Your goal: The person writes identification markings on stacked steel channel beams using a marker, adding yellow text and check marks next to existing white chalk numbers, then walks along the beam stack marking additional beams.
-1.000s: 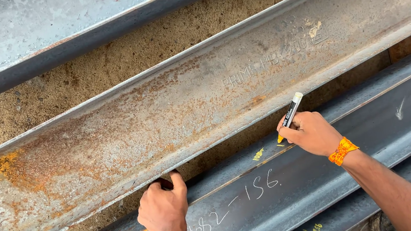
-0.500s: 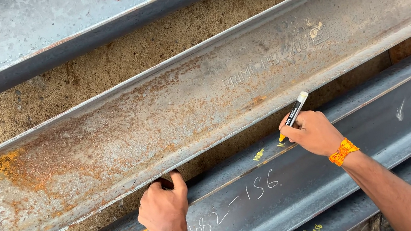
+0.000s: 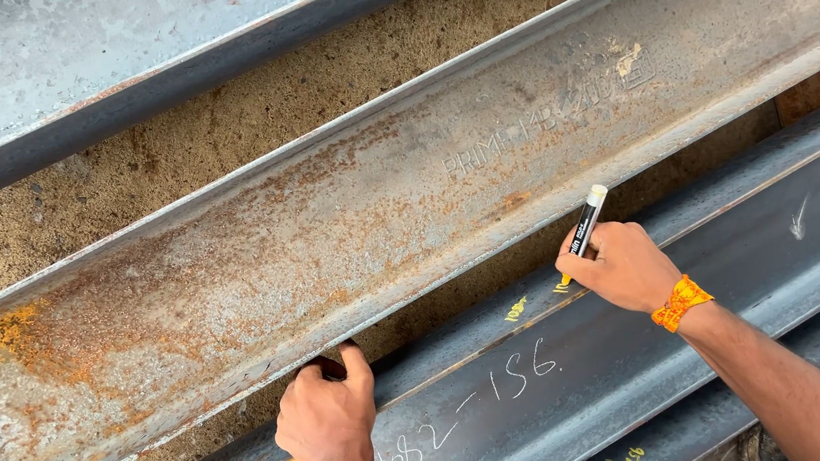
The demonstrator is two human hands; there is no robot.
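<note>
Right hand [image 3: 624, 265] grips black-and-white marker [image 3: 585, 229], yellow tip on dark steel beam [image 3: 734, 259]; left hand [image 3: 328, 419] curled over beam's flange edge beside rusty, pitted girder [image 3: 281, 243].

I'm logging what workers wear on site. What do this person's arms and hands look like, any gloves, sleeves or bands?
Both hands are bare, with no gloves. The left hand shows no ring or band, and its forearm is uncovered as far as the frame shows. The right hand has an orange woven band tied around the wrist; the forearm behind it has no sleeve in view.
</note>
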